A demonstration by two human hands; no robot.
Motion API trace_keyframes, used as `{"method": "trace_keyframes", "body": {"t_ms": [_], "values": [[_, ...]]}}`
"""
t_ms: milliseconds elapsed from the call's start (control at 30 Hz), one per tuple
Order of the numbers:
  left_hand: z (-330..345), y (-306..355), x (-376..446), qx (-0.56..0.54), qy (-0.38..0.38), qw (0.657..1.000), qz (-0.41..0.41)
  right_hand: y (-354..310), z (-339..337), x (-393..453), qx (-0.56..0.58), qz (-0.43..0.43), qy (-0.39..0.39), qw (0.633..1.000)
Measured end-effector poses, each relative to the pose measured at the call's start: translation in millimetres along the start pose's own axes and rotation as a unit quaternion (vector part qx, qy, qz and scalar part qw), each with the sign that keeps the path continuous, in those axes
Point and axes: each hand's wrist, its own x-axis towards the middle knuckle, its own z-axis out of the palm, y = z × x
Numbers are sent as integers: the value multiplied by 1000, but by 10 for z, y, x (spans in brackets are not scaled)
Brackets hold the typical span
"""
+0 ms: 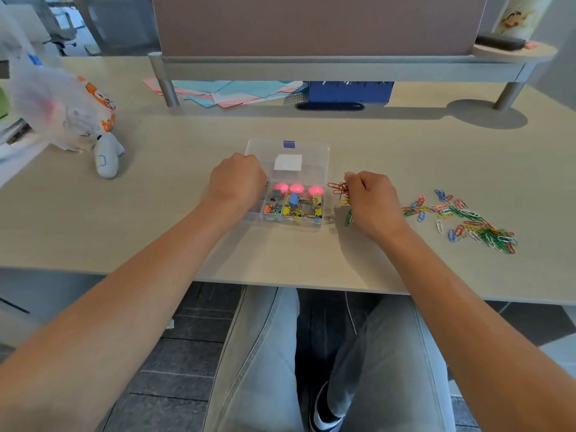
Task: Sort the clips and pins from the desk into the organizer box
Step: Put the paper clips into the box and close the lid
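A clear plastic organizer box (324, 169) sits open in the middle of the desk. Its near compartments hold coloured binder clips (296, 207), with three pink pins (296, 188) behind them. My left hand (237, 179) is curled over the box's left side; something small and yellow shows at its fingertips, too hidden to name. My right hand (371, 198) is just right of the box, fingers pinching a bunch of orange paper clips (338, 188). A green paper clip (348, 218) lies under that hand. Many coloured paper clips (467, 219) are scattered further right.
A raised shelf (311, 68) spans the back of the desk, with pink and blue papers (230, 90) and a blue box (349, 90) beneath it. A plastic bag and soft toys (93, 120) lie at the left. The desk edge (280, 282) runs above my knees.
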Motion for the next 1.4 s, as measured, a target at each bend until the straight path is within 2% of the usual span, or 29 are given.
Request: {"method": "trace_keyframes", "body": {"t_ms": [200, 500, 1000, 1400], "values": [[11, 13, 26, -2, 6, 1000, -2, 7, 1, -2, 3, 2, 3, 1000], [86, 0, -3, 6, 60, 998, 36, 15, 0, 6, 0, 2, 5, 1000], [11, -71, -97, 16, 83, 994, 71, 4, 4, -9, 4, 6, 4, 1000], [-186, 26, -149, -23, 111, 990, 88, -25, -15, -38, 0, 9, 1, 1000]]}}
